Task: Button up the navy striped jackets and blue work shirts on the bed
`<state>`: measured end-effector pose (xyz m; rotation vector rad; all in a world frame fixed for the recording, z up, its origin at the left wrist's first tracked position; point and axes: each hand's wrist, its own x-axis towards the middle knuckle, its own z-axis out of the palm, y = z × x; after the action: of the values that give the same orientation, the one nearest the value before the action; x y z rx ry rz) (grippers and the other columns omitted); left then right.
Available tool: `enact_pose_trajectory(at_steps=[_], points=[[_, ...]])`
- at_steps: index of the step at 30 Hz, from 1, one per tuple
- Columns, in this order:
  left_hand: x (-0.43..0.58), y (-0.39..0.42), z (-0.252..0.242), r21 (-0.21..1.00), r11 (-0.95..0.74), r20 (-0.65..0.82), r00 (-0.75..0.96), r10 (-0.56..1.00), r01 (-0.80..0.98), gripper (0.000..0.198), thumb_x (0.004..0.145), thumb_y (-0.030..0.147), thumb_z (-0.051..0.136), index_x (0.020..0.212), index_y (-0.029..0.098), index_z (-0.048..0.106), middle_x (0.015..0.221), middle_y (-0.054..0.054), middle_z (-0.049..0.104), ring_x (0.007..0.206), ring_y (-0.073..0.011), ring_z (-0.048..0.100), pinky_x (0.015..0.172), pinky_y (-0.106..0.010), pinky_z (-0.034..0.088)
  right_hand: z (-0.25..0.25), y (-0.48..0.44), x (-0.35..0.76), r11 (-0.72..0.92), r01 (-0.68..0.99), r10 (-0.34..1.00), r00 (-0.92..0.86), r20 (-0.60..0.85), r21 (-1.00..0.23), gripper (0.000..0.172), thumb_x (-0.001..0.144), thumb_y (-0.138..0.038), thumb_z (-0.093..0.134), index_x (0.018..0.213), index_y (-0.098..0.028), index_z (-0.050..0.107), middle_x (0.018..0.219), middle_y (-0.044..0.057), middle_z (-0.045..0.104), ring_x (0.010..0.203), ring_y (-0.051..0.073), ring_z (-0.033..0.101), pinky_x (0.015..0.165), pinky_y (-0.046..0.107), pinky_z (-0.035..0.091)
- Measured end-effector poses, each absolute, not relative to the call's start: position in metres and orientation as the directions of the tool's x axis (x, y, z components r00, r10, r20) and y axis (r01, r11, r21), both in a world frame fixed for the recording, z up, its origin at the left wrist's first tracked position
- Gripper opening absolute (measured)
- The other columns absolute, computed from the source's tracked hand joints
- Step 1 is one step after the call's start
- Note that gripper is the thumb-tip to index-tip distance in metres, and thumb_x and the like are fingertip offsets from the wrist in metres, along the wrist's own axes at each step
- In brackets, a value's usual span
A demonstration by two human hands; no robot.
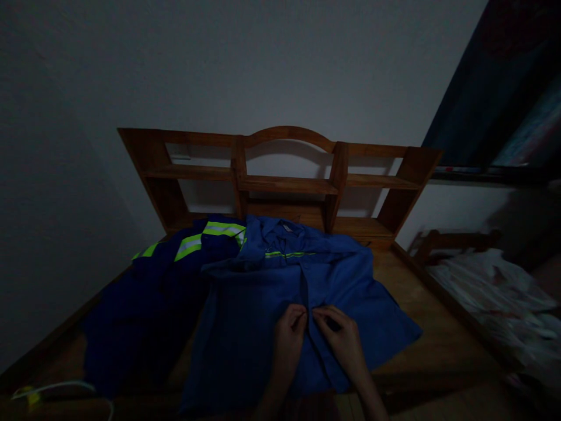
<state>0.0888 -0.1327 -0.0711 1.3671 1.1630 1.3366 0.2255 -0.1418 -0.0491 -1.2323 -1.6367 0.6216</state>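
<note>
A blue work jacket with a thin yellow-green stripe lies spread on a wooden desk, its collar toward the shelf and its front edges meeting in the middle. My left hand pinches the left front edge between thumb and fingers. Just across the opening, my right hand has thumb and forefinger together on the other front edge. The two sets of fingertips are close but apart. Any button or fastener between them is too dark and small to make out.
Left of it lies a darker blue garment with bright yellow and silver bands. A wooden shelf unit stands along the desk's back. White plastic bags sit at the right, beyond the desk. A pale cord lies at the lower left.
</note>
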Motion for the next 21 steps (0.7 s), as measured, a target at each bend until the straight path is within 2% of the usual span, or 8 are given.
enact_pose_trajectory(at_steps=[8, 14, 21], points=[[0.087, -0.134, -0.067, 0.975, -0.188, 0.191, -0.016, 0.981, 0.121, 0.020, 0.086, 0.032, 0.046, 0.087, 0.017, 0.059, 0.084, -0.005, 0.065, 0.080, -0.0170, 0.062, 0.072, -0.026, 0.047, -0.052, -0.137, 0.225, 0.316, 0.452, 0.942, -0.043, 0.334, -0.834, 0.016, 0.084, -0.032, 0.055, 0.085, -0.019, 0.064, 0.082, 0.003, 0.065, 0.076, 0.016, 0.059, 0.072, 0.025, 0.046], [0.088, -0.135, -0.064, 0.976, -0.179, 0.182, -0.016, 0.983, 0.122, 0.019, 0.086, 0.032, 0.046, 0.086, 0.018, 0.058, 0.082, -0.003, 0.065, 0.079, -0.0163, 0.062, 0.071, -0.024, 0.046, -0.053, -0.137, 0.225, 0.287, 0.469, 0.951, -0.036, 0.307, -0.835, 0.017, 0.084, -0.033, 0.053, 0.086, -0.018, 0.062, 0.081, 0.003, 0.064, 0.075, 0.016, 0.059, 0.071, 0.025, 0.046], [0.088, -0.139, -0.053, 0.971, -0.142, 0.154, -0.048, 0.987, 0.191, 0.030, 0.088, 0.042, 0.044, 0.079, 0.018, 0.059, 0.075, -0.002, 0.064, 0.071, -0.0150, 0.060, 0.066, -0.023, 0.043, -0.053, -0.137, 0.224, 0.313, 0.457, 0.947, -0.081, 0.312, -0.833, 0.013, 0.083, -0.029, 0.052, 0.086, -0.018, 0.058, 0.082, 0.003, 0.064, 0.075, 0.016, 0.059, 0.071, 0.025, 0.046]])
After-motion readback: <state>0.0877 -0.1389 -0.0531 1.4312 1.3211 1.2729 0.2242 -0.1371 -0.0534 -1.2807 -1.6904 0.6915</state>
